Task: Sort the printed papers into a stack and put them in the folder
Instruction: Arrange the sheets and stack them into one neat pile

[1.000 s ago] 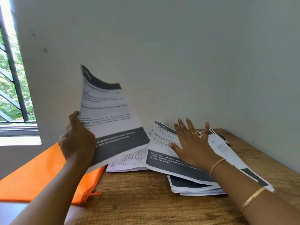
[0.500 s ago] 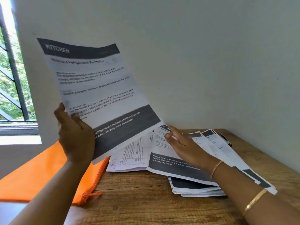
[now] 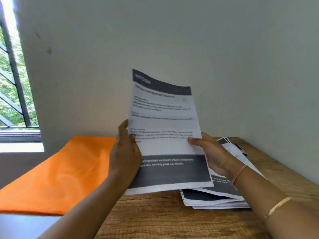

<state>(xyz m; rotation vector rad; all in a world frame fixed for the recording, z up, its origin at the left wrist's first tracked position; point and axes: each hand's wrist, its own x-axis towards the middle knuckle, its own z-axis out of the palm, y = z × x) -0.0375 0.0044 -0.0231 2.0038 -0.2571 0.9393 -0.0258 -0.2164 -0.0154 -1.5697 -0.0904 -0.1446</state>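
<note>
A wooden table (image 3: 155, 221) runs along the near edge. A loose pile of printed papers (image 3: 215, 199) lies on it to the right. Above the table, both hands hold one white sheet (image 3: 165, 135) nearly upright. It has dark bands across its top and bottom. The left hand (image 3: 126, 152) grips its left edge and the right hand (image 3: 212, 156) pinches its right edge. Half a second ago the left hand alone held it, farther left. The blurred header reads "KITCHEN"; the lower band ends "serving plate on counter". An orange folder (image 3: 69, 173) lies flat at the left, and a pen (image 3: 240, 149) lies beyond the pile.
</note>
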